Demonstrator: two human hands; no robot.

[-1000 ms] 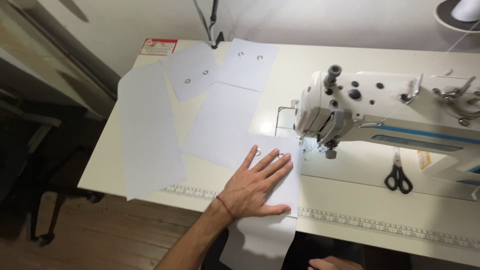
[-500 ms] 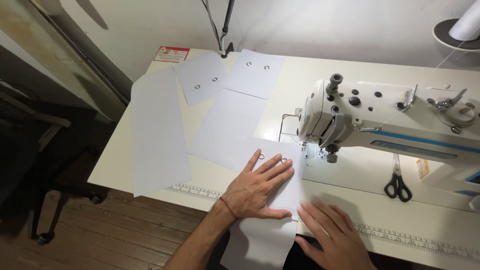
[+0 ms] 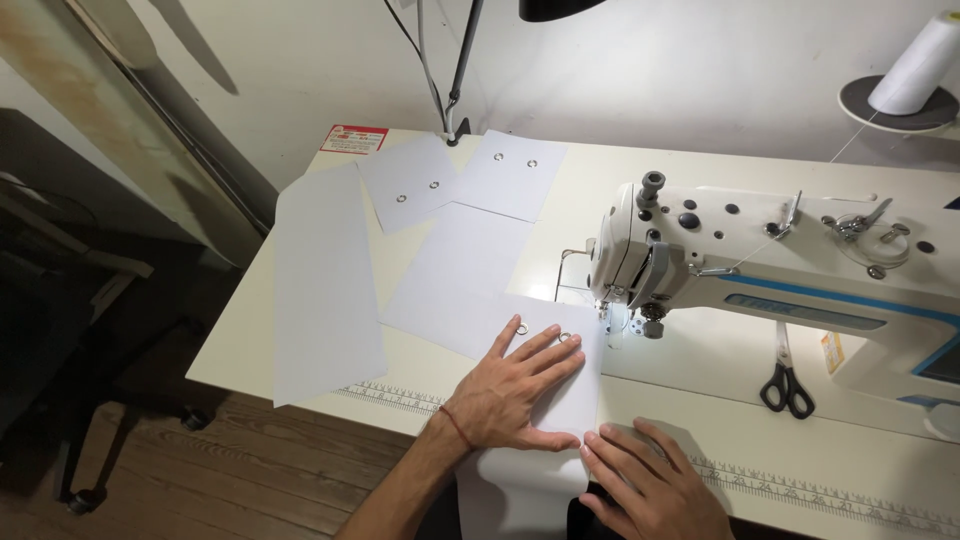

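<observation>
My left hand (image 3: pixel 520 390) lies flat, fingers spread, on a white fabric piece (image 3: pixel 575 405) with two metal eyelets near its far edge. That piece hangs over the table's front edge. My right hand (image 3: pixel 650 480) rests open at the piece's right edge, fingertips touching the cloth near the front edge. The white sewing machine (image 3: pixel 760 270) stands just right of the fabric, its needle area (image 3: pixel 612 325) next to the cloth's far right corner.
Several more white fabric pieces lie on the cream table (image 3: pixel 700 390): a long one (image 3: pixel 322 285) at the left, two with eyelets (image 3: pixel 415 180) at the back. Black scissors (image 3: pixel 785 380) lie under the machine arm. A thread cone (image 3: pixel 915 60) stands back right.
My right hand has come up from below the table edge onto the fabric's right side. My left hand stays flat on the cloth. The view has shifted slightly.
</observation>
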